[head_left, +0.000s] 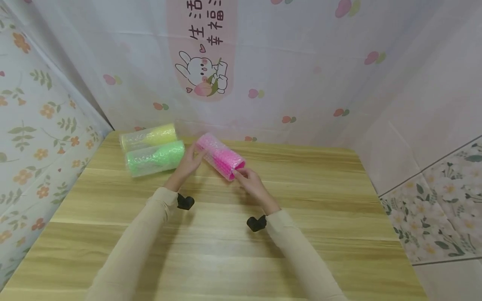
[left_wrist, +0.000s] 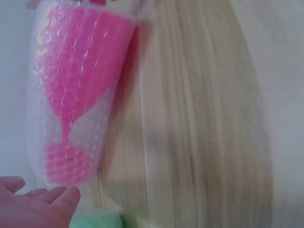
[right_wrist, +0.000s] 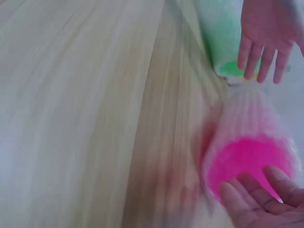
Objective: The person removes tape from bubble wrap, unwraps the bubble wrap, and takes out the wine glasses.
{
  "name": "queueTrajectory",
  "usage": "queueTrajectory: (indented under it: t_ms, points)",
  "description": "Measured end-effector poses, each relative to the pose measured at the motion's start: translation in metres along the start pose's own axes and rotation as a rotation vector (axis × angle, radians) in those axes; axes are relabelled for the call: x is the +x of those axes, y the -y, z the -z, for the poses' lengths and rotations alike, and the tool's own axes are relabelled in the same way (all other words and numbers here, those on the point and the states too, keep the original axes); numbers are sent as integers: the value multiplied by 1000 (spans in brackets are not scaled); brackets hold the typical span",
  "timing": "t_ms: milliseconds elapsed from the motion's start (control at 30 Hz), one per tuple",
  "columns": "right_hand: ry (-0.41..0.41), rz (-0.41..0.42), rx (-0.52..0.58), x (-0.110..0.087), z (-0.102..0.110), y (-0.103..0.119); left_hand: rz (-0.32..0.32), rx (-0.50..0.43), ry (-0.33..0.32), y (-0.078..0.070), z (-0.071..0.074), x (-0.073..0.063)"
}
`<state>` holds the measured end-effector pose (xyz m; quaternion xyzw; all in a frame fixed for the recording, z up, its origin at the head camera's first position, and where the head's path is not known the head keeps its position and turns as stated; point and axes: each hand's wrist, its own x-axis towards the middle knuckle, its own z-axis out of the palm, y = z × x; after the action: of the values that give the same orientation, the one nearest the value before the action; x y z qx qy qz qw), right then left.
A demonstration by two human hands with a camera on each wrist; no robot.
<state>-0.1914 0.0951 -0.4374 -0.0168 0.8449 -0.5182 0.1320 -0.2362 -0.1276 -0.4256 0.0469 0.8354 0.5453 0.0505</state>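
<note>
A pink goblet (left_wrist: 80, 61) wrapped in clear bubble wrap lies on its side on the wooden table; its bowl, thin stem and base show through the wrap in the left wrist view. My left hand (head_left: 191, 159) is at the base end, fingers fairly straight, beside the wrapped green roll-shaped item (head_left: 156, 158). At the goblet's open rim is my right hand (head_left: 250, 184), its fingers (right_wrist: 254, 190) loosely extended across the mouth in the right wrist view. Behind the green bundle lies a similar yellow one (head_left: 148, 137), also in bubble wrap.
The wood-grain table (head_left: 226, 251) ends at a printed white curtain (head_left: 301, 75) right behind the wrapped things. A floral sheet (head_left: 37, 146) borders the left side, and floral panels (head_left: 444, 200) stand at the right. Both wrists carry black camera mounts (head_left: 257, 223).
</note>
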Motion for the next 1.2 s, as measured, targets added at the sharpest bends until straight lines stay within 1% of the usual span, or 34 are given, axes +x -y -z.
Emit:
queueTrajectory:
  t_ms: [67,167,200,233,300,333,367,400,467,533,633,700,767,833,867,933,1000,1033,1100,1200]
  points:
    - [-24,-7,38,7,-8,2,38,-46,22,-1,1,3]
    - [-70,-5,59,15,-17,4,66,-78,40,-2,0,8]
    - [-84,-8,69,17,-19,4,66,-83,42,-1,-1,9]
    - [-98,-9,68,19,-21,3,56,-86,41,-1,-2,10]
    - [-115,-8,67,23,-23,2,63,-68,46,0,-4,12]
    - [-117,-7,69,25,-23,1,76,-48,49,0,-4,11]
    - [-115,-5,72,26,-23,0,71,-39,44,1,-5,11]
    - [-111,-1,71,27,-22,0,80,-34,44,2,-6,12]
    - [-100,12,40,29,-21,-2,95,-25,37,2,-6,12]
    - [-90,21,2,30,-18,-4,94,-30,19,2,-7,11]
    - [-81,32,-54,29,-12,-10,111,-35,-14,2,-9,11]
    - [-82,28,-61,27,-6,-16,123,20,-44,4,-11,9]
    - [-93,23,-53,23,0,-20,128,109,-73,7,-14,6]
    - [-98,14,-28,17,5,-24,116,189,-112,12,-17,3]
    - [-96,16,-24,15,8,-26,104,214,-135,14,-18,0]
    - [-103,26,-24,10,11,-28,80,219,-174,19,-21,-5]
    - [-115,35,-33,5,13,-30,44,191,-203,23,-23,-10]
    - [-125,41,-45,4,14,-32,30,171,-206,24,-23,-13]
    - [-157,45,-54,1,15,-35,26,158,-193,26,-24,-19]
    - [-182,53,-49,-5,17,-40,38,161,-145,28,-25,-28]
